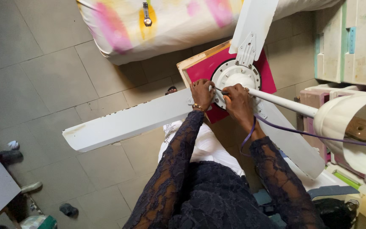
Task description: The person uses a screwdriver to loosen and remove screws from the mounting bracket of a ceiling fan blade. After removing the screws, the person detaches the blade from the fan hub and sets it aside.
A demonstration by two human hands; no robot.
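Hands [201, 94] [237, 101] on white ceiling fan hub [236, 76].

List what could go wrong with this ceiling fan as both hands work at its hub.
1. The fan motor sits on a small pink-topped stool while its long blade overhangs the floor; it might tip.
2. The thin tool in the right hand could slip toward the left hand.
3. The purple cord crosses the right wrist and may snag.
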